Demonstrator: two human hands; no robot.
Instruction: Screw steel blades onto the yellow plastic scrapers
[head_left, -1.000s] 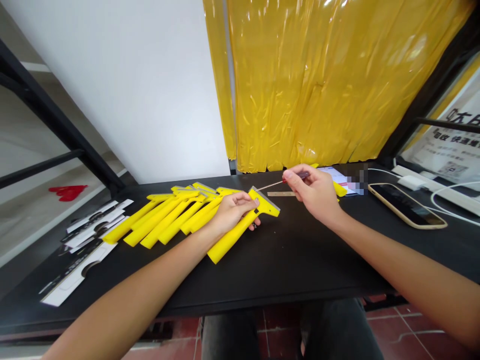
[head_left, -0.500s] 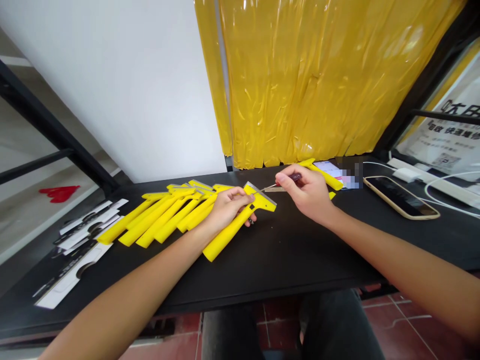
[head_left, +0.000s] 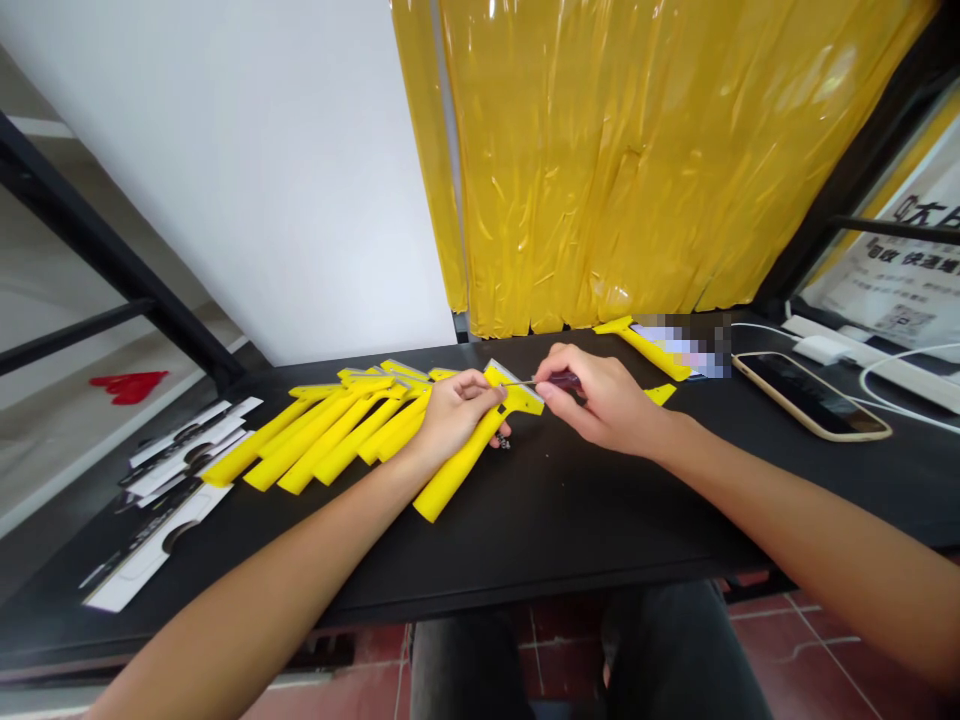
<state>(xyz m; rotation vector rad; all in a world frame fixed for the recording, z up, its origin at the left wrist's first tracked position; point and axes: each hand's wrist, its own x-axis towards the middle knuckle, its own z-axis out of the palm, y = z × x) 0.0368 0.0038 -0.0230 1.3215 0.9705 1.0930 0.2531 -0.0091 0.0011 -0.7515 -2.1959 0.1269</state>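
My left hand [head_left: 459, 405] is closed around the neck of a yellow scraper [head_left: 455, 470], whose handle slants down toward me and whose metal-edged head points up and away. My right hand [head_left: 592, 395] grips the dark red handle of a screwdriver [head_left: 561, 381]. Its thin shaft reaches left over the scraper's head, and the tip lies close to my left thumb; whether it sits in a screw I cannot tell. Some small dark objects [head_left: 502, 437] show by the fingers under the scraper. Several more yellow scrapers [head_left: 330, 425] lie in an overlapping row left of my left hand.
White and black cards [head_left: 154, 555] lie at the table's left. Behind my right hand, another yellow scraper [head_left: 651, 350] rests by a pixelated screen, with a yellow piece [head_left: 661, 394] nearby. A phone [head_left: 814, 395] and white cables [head_left: 874, 375] occupy the right side. Yellow plastic strips [head_left: 600, 180] hang behind.
My right hand has moved left and slightly down, bringing the screwdriver over the scraper's head with its shaft lying flatter. My left hand keeps its hold on the scraper. The view has shifted slightly.
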